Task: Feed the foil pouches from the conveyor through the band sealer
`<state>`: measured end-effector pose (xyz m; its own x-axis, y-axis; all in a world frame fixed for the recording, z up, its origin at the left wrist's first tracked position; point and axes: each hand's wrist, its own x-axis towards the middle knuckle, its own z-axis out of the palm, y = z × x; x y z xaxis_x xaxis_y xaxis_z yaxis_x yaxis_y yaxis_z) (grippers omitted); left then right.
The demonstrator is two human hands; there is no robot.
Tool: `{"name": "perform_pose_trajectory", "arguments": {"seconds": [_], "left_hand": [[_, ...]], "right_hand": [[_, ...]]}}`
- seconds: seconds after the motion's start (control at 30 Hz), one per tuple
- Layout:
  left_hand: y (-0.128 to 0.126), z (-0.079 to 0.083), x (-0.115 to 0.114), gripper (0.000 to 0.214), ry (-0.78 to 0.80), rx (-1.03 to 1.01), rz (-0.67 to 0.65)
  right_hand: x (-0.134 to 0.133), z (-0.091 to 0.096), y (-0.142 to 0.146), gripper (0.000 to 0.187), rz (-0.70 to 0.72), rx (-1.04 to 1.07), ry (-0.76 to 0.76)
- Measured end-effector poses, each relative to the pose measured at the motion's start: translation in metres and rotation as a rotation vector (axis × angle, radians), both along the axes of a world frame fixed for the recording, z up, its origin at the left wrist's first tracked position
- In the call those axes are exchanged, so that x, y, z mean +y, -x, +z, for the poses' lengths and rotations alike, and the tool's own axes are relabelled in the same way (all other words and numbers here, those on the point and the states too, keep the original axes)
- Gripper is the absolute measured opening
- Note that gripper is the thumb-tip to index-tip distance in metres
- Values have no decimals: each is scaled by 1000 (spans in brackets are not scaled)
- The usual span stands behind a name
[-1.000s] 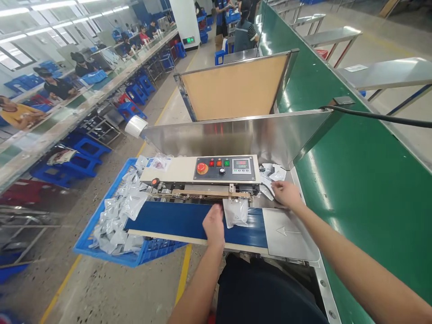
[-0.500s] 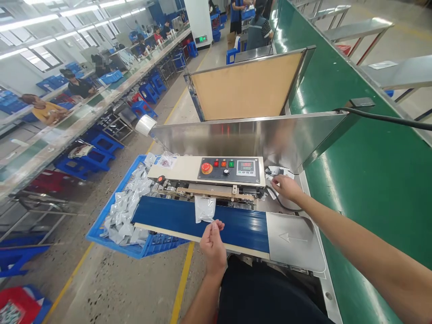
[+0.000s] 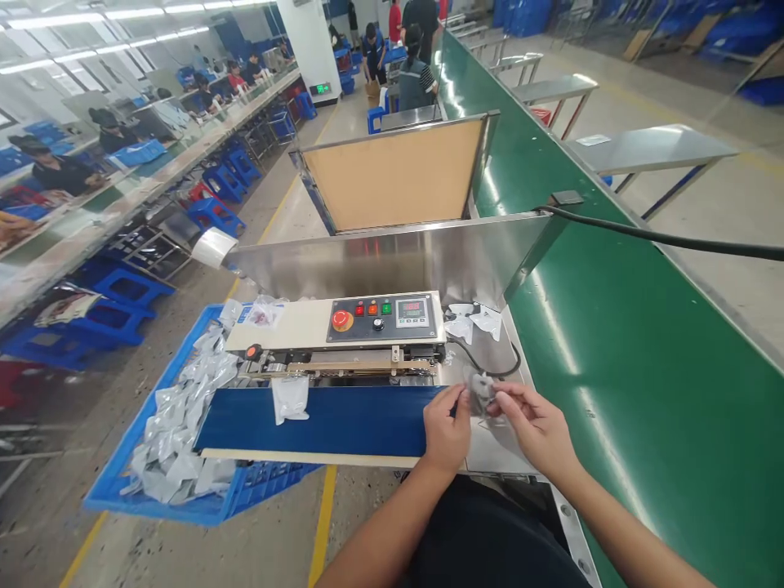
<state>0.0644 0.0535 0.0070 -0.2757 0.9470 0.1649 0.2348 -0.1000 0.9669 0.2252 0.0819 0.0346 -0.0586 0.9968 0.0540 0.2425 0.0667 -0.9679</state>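
Observation:
My left hand (image 3: 447, 426) and my right hand (image 3: 540, 431) pinch a small plastic bag (image 3: 479, 392) from both sides, over the bare metal right end of the sealing machine's conveyor. Something greyish shows in the bag, too blurred to name. Another white bag (image 3: 290, 398) hangs from the sealing band onto the blue conveyor belt (image 3: 361, 420), well left of my hands. Behind the belt is the band sealer (image 3: 287, 320) with its control panel of buttons, knob and lit display. More small bags (image 3: 487, 320) lie on the metal surface beyond my right hand.
At the belt's left end, a blue crate (image 3: 224, 508) holds several white bags. A steel panel (image 3: 380, 260) rises behind the sealer. On the right runs a long green table (image 3: 612, 327) with a black cable (image 3: 661, 237) above it. Other people sit at benches far left.
My right hand has come back from the bags near the sealer with a small bag. My left hand has moved right to grip it too. The sealed-in white bag has travelled left.

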Motion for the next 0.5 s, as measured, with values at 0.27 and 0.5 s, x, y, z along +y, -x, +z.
{"name": "perform_pose_trajectory", "arguments": {"seconds": [0.27, 0.5], "left_hand": [[10, -15, 6, 47, 265, -141, 39], [47, -35, 15, 55, 509, -386, 229]], "right_hand": [[14, -8, -9, 56, -155, 53, 370], [41, -34, 30, 52, -113, 171, 639]]}}
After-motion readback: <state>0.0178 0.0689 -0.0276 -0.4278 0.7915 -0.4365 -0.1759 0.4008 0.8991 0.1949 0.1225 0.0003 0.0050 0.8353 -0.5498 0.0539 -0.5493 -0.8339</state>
